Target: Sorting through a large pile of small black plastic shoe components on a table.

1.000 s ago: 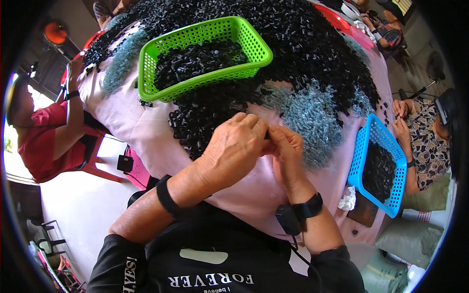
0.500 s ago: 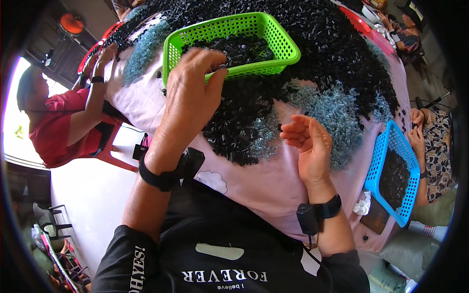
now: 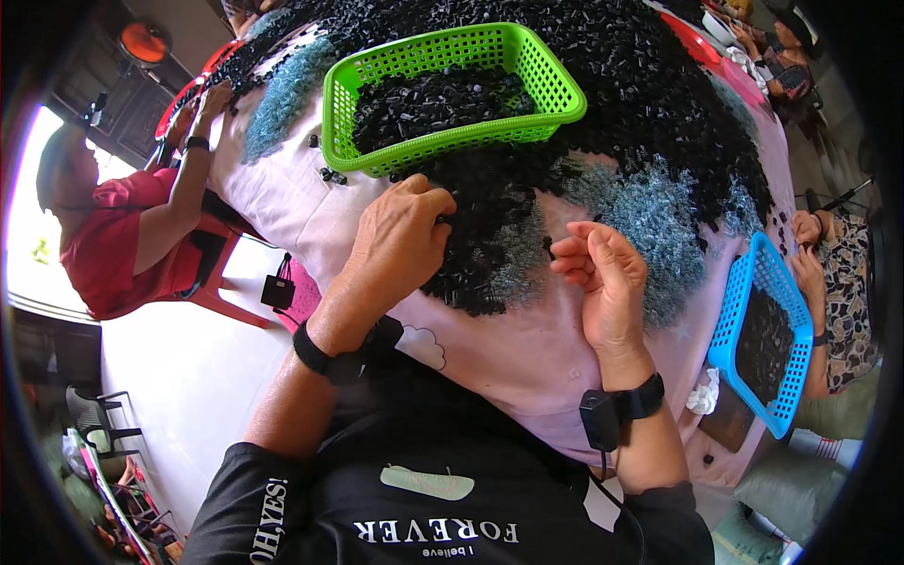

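Note:
My left hand is just in front of the green basket, at the left edge of the pile of small black plastic pieces. Its fingers curl together, with a small black plastic piece showing between them. My right hand hovers palm inward beside a heap of small clear bluish plastic pieces. Its fingers are curled and a dark speck shows at their tips; what they hold is too small to make out. The green basket holds many black pieces.
A blue basket with dark pieces stands at the right, near another person's hands. Crumpled white tissue lies beside it. At the left a person in red works at the pink-covered table. More clear pieces lie far left.
My left hand has come back from over the green basket, down to the pile in front of it, its fingers now closed. My right hand stays nearly in place.

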A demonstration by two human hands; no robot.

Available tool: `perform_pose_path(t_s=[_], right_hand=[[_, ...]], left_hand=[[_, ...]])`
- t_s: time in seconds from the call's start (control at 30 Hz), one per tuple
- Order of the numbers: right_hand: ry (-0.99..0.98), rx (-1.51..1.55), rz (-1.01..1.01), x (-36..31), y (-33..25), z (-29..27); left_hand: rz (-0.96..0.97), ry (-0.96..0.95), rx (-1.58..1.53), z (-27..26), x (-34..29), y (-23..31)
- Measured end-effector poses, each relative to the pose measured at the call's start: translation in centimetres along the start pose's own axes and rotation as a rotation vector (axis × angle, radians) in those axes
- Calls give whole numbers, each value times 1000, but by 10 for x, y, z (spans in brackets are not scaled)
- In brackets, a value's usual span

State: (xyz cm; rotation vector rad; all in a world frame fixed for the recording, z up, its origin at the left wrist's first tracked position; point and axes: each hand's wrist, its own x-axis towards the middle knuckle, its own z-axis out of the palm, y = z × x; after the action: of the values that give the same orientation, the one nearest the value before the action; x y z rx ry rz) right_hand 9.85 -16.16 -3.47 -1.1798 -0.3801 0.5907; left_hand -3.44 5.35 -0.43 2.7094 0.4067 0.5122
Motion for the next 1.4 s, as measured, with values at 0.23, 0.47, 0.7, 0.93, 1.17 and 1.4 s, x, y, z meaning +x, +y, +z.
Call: perform_pose_path(t_s=[0.23, 0.47, 0.7, 0.93, 1.17, 1.4], right_hand=[[-38, -47, 23, -1, -1, 2], [-123, -97, 24, -1, 2, -1], [-153, -101, -33, 0, 15, -2], [131, 12, -205, 10, -3, -4], [177, 163, -259, 14, -14, -20], [224, 301, -379, 25, -18, -37]], left_hand=[[45, 45, -51, 5, 3, 1], [-117, -95, -457, -1, 10, 31], [-47, -137, -618, 19, 15, 67], [148, 5, -567, 32, 35, 81], [383, -126, -347, 64, 26, 80], [542, -321, -232, 71, 25, 100]])
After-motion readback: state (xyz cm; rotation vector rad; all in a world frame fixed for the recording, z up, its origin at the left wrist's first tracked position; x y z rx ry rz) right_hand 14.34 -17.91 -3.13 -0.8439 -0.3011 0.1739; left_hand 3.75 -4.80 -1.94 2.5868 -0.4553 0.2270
